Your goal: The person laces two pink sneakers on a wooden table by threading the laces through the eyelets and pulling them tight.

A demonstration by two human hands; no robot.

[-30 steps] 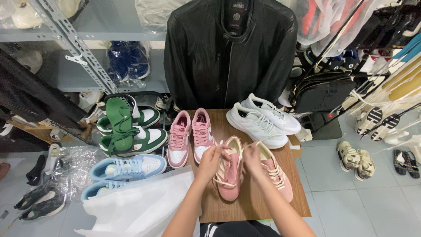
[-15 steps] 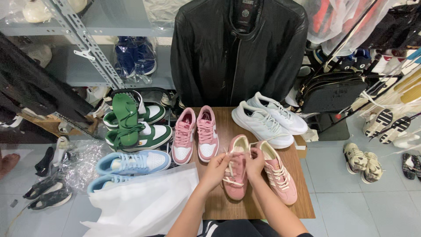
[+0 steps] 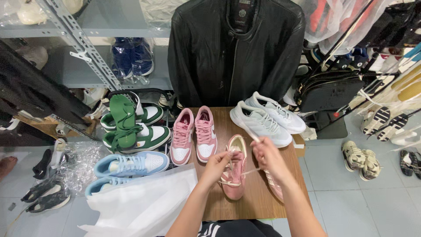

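Shelving of grey metal [image 3: 83, 48] stands at the back, with a black leather jacket [image 3: 234, 52] hanging beside it. Below the jacket sits a small wooden table [image 3: 263, 199]. White plastic sheeting [image 3: 140, 206] drapes over the table's near left corner. On the table: a white pair of sneakers [image 3: 263, 118] at the far right, a pink-and-white pair [image 3: 194, 136] at the far left. Green-and-white sneakers [image 3: 131, 127] and light blue sneakers [image 3: 127, 164] rest left of the table. Centred on the table lies a pink-and-cream sneaker [image 3: 233, 169]. The left hand [image 3: 217, 166] is closed on the sneaker's upper. The right hand [image 3: 267, 158] pinches a cream lace [image 3: 248, 171], drawn taut from the sneaker.
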